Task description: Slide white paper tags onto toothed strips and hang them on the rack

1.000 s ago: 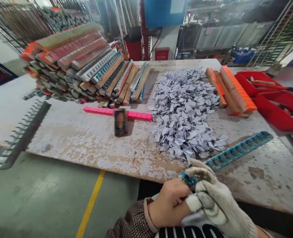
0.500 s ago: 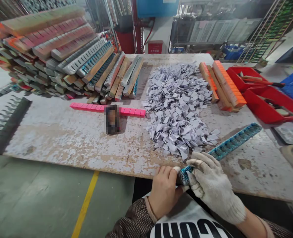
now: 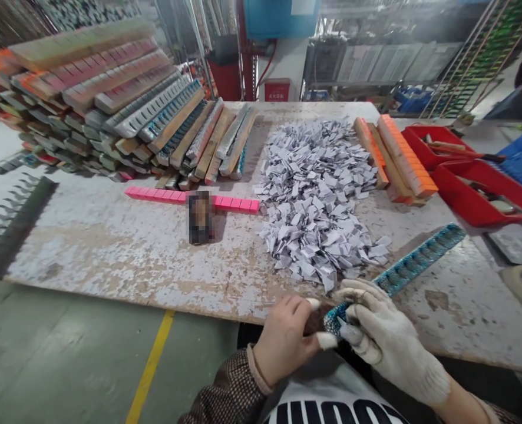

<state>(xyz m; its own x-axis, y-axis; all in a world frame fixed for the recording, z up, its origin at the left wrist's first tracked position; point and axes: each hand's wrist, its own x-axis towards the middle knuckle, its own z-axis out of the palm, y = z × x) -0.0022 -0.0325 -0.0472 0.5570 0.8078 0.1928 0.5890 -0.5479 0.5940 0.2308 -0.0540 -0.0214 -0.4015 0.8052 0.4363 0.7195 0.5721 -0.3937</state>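
Compared with a second earlier, the left hand (image 3: 285,341) had parted thumb from forefinger beside the blue bar (image 3: 422,259), which the gloved right hand (image 3: 387,338) still clamped.

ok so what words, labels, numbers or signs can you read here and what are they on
Red box at the back: a row of pale characters, too small and blurred to read surely.
White cloth at the bottom edge: big black letters, cut off, not readable as a word.
No other text can be made out.
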